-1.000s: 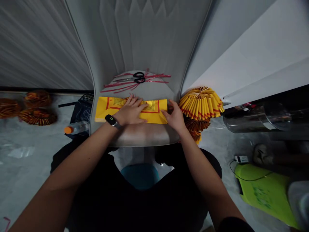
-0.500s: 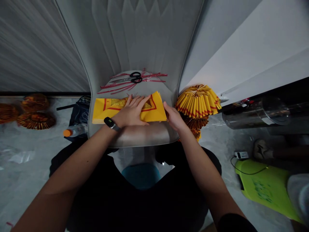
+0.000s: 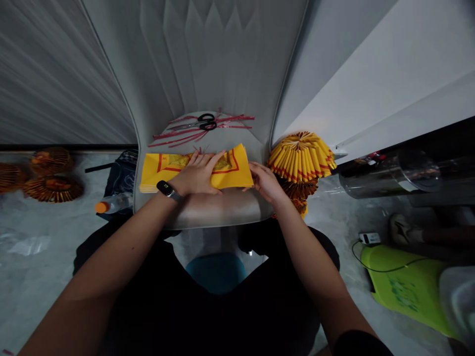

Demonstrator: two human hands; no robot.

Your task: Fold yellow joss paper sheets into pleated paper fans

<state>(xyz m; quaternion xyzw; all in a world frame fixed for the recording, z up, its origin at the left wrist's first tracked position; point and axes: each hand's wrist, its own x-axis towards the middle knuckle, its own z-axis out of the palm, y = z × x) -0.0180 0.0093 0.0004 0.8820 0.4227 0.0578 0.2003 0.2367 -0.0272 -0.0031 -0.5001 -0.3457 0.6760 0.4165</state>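
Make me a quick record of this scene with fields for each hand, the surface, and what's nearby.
left hand: lying flat on the red-bordered yellow paper
right hand: fingers at the paper's right edge
wrist: black smartwatch on the left
surface: grey padded seat
nearby: black-handled scissors, red strips, folded yellow paper fan

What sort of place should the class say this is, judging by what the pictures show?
Probably a small workspace for making paper offerings: yellow joss paper is being folded, finished pleated yellow-and-red paper rosettes sit beside it, and scissors lie nearby.
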